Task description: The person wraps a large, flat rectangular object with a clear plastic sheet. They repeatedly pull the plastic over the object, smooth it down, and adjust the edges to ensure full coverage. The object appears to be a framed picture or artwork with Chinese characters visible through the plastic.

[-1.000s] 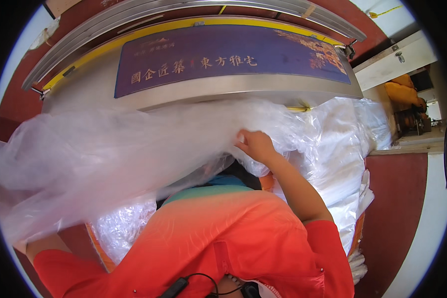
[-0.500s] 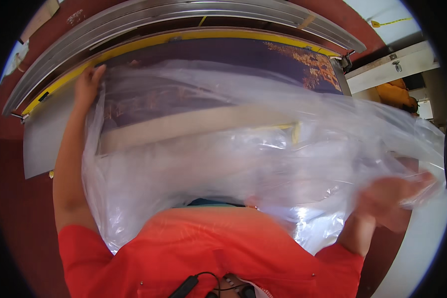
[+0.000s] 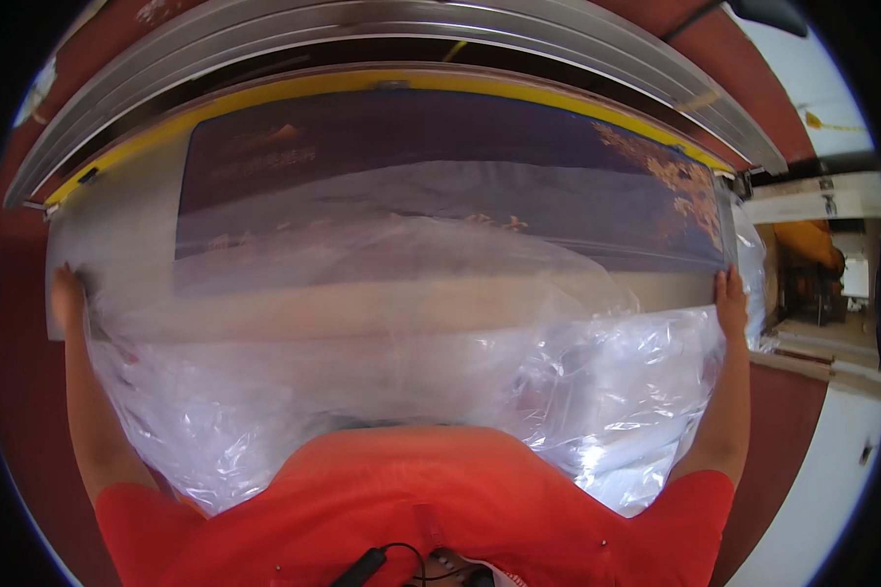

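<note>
A thin clear plastic sheet (image 3: 264, 382) spreads between my two hands over the near part of a long panel and bunches in shiny folds against my body. The panel bears a dark purple-blue printed picture (image 3: 401, 127) with orange foliage at its right end. My left hand (image 3: 66, 296) is closed on the sheet's edge by the panel's left end; its fingertips are partly hidden. At the right end, my right hand (image 3: 730, 301) grips the sheet beside the panel's corner. Through the film, the lower print looks hazy, as does the pale strip below it.
A yellow strip (image 3: 303, 86) runs along the panel's far edge, with silver metal rails (image 3: 411, 20) curving behind it. Dark red floor (image 3: 15, 391) shows at the sides. Beyond the right end stands a pale frame or cabinet (image 3: 812, 201) with an orange-yellow item (image 3: 808, 245) within.
My left hand has moved left and nearer, to the panel's left end. My right hand has moved up to the right corner. The raised film has dropped lower, uncovering more of the print.
</note>
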### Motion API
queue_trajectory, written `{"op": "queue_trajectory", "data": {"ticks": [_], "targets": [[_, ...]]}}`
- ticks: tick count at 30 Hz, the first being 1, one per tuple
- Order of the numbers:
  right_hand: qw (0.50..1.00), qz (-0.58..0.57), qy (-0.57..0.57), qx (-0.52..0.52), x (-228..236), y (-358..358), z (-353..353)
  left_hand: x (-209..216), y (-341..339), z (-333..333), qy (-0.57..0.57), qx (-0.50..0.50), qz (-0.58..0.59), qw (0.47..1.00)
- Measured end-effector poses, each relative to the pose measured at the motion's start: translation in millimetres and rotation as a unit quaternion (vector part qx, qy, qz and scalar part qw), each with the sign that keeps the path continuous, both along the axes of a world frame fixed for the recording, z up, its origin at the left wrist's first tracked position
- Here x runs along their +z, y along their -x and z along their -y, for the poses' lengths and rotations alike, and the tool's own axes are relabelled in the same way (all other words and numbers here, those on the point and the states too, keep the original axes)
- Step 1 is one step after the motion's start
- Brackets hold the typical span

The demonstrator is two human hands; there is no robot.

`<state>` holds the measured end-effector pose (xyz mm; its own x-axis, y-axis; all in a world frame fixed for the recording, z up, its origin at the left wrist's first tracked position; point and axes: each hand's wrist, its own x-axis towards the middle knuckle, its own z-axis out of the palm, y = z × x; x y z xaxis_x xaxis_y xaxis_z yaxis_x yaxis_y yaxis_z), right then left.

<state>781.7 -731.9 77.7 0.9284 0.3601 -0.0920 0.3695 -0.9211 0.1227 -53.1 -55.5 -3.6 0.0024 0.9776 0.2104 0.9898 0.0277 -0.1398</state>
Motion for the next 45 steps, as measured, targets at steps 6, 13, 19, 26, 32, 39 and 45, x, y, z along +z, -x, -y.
{"op": "queue_trajectory", "data": {"ticks": [6,13,19,26,32,39,45], "targets": [[0.912,0.063,-0.109,0.389,-7.2,86.7,-157.3,8.8,-22.4,-0.2,-0.017,-0.015,-0.034,0.999],[0.917,0.093,-0.103,0.373,22.5,108.7,-235.1,51.6,-88.1,44.2,-0.052,0.003,0.127,0.991],[0.540,-0.168,-0.010,0.825,54.6,415.9,-293.1,53.0,-96.9,45.9,-0.043,0.026,0.163,0.985],[0.662,-0.313,0.079,0.677,87.1,544.0,-332.5,46.2,-88.4,50.9,-0.035,0.028,0.167,0.985],[0.482,-0.669,-0.048,0.563,14.0,601.4,-369.6,48.8,-97.4,43.4,-0.034,0.013,0.178,0.983],[0.113,-0.708,-0.679,0.158,107.0,383.4,-253.4,31.2,-76.9,30.6,-0.014,-0.008,0.164,0.986],[0.907,0.059,-0.194,0.369,87.0,356.6,-162.7,27.0,-65.9,12.6,0.017,0.026,0.096,0.995]]}}
